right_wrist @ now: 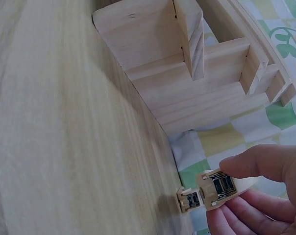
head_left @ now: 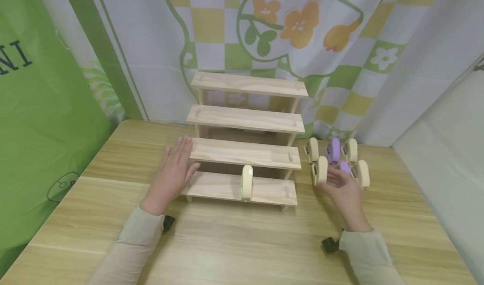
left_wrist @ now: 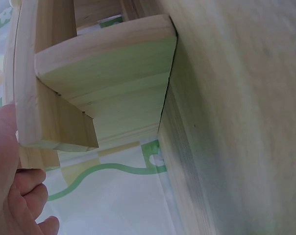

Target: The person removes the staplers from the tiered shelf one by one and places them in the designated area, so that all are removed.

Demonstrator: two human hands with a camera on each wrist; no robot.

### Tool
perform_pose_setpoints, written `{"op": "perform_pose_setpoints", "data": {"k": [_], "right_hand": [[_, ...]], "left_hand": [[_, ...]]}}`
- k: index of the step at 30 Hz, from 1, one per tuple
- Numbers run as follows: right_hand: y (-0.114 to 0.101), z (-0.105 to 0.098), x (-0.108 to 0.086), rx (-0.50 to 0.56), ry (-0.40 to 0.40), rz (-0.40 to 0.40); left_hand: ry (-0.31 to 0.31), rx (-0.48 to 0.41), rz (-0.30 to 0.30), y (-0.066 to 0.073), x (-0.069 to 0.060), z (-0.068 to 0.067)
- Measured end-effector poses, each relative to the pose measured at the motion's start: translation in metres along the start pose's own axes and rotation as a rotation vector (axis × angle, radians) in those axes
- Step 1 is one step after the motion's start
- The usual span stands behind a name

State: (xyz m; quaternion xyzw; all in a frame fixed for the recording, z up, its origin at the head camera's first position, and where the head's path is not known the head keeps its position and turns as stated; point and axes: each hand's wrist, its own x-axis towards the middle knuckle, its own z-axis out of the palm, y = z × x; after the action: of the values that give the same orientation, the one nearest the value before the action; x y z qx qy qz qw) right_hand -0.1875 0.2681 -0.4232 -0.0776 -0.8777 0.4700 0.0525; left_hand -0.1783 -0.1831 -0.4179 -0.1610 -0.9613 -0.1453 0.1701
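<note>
My right hand [head_left: 345, 194] pinches a small cream stapler [head_left: 320, 170] between thumb and fingers at the right of the table. The right wrist view shows its dark mechanism facing the camera, with another cream stapler [right_wrist: 188, 199] behind it. Around that hand stand more staplers: two cream ones at the back, a cream one [head_left: 363, 173] at the right, a purple one [head_left: 333, 150] and another purple one partly hidden by the fingers. My left hand [head_left: 172, 173] touches the left end of a four-step wooden rack [head_left: 242, 152], fingers extended. One cream stapler [head_left: 247, 182] stands on its lowest step.
The rack stands at the middle of the wooden table [head_left: 227, 243], near its back edge. Behind hangs a patterned curtain [head_left: 211, 24]; a green cloth [head_left: 38, 108] is at the left and a pale wall [head_left: 446, 150] at the right.
</note>
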Motion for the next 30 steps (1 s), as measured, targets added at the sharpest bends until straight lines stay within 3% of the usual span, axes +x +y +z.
{"op": "perform_pose_setpoints", "data": {"k": [7, 13, 30], "right_hand": [[0.006, 0.001, 0.002, 0.008, -0.057, -0.029], [0.009, 0.002, 0.002, 0.044, -0.092, 0.008], [0.014, 0.005, 0.002, 0.035, -0.094, 0.031]], "left_hand": [[-0.010, -0.009, -0.009, 0.001, 0.000, 0.000], [-0.020, -0.008, -0.014, 0.000, 0.000, 0.000], [-0.011, -0.011, -0.012, -0.002, 0.000, 0.002]]}}
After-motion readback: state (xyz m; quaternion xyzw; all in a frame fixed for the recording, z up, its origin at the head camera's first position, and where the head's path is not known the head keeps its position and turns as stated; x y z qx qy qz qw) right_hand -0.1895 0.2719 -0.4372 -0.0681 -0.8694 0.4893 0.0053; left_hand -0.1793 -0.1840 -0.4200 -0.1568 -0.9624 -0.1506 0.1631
